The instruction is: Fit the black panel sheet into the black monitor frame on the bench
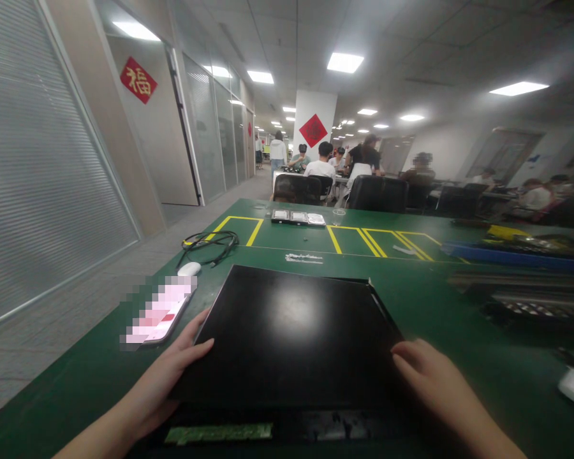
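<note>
A glossy black display panel (291,338) is held in front of me, mirroring a ceiling light as a blurred bright patch. A strip of green circuit board (220,433) shows below its near edge. My left hand (184,357) grips the panel's left edge, thumb on the face and the other fingers partly hidden beneath. At the right edge my right hand (421,363) is closed, thumb along the rim; its underside fingers are out of sight. A phone (165,312), blurred by pixelation, lies left of my left hand beside a white mouse (189,269).
The green table (363,255) carries yellow tape outlines. A coiled black cable (210,245) lies far left; several hard drives (298,217) and a clear cup (338,217) stand at the back. Blurred parts and a blue tray (521,250) are at right. People sit beyond the table.
</note>
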Motion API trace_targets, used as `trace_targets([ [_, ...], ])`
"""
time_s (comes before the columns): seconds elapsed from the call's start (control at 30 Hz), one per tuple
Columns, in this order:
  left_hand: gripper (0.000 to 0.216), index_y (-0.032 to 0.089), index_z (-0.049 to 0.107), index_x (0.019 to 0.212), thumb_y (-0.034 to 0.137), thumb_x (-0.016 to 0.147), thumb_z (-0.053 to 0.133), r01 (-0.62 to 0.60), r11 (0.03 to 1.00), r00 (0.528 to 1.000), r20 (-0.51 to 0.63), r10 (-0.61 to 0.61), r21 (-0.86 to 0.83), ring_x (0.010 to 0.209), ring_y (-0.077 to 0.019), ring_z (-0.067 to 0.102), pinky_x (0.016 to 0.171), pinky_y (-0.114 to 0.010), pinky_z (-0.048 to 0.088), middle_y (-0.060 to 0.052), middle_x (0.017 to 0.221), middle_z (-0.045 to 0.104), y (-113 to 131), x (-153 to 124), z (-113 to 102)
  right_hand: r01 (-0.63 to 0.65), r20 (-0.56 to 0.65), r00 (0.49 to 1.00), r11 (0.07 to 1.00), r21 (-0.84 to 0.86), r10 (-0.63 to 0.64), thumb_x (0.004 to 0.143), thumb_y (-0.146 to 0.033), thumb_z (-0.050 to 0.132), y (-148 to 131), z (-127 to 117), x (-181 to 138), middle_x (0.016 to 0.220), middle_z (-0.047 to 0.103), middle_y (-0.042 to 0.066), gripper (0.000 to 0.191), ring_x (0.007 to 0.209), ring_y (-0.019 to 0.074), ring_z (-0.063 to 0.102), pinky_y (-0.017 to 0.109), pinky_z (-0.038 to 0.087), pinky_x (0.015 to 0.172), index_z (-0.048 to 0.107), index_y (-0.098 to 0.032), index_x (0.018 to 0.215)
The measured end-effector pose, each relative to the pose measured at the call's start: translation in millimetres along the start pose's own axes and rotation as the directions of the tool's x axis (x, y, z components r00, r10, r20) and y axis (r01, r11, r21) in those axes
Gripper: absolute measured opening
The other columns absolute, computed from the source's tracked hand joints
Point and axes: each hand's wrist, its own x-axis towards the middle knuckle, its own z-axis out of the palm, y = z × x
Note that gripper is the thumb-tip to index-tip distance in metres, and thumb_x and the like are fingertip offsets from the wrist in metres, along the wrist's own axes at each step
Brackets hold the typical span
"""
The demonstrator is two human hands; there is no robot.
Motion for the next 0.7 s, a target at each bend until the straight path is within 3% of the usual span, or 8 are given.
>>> trace_targets([
  [0.37, 0.088, 0.038, 0.024, 0.150, 0.028, 0.076, 0.071, -0.008, 1.000, 1.000, -0.012, 0.008, 0.023, 0.109, -0.0307, 0.068, 0.087, -0.039, 0.056, -0.005, 0.142, 0.058, -0.6, 1.6, -1.4, -0.011, 0.004, 1.000, 1.000, -0.005, 0.011, 0.085, -0.044, 0.041, -0.8, -2.0, 0.3, 0.098, 0.064, 0.007, 0.036, 0.091, 0.0224, 0.064, 0.034, 0.046, 0.082, 0.070, -0.024, 0.094],
  [0.7, 0.083, 0.038, 0.028, 0.148, 0.027, 0.077, 0.070, -0.015, 1.000, 1.000, -0.026, 0.015, -0.008, 0.093, -0.0299, 0.074, 0.082, -0.040, 0.058, -0.004, 0.123, 0.071, -3.7, 2.6, -2.1, -0.010, 0.001, 1.000, 1.000, 0.002, 0.010, 0.085, -0.044, 0.041, 1.4, -1.0, -0.4, 0.098, 0.063, 0.006, 0.036, 0.090, 0.0218, 0.063, 0.034, 0.046, 0.082, 0.070, -0.024, 0.094],
])
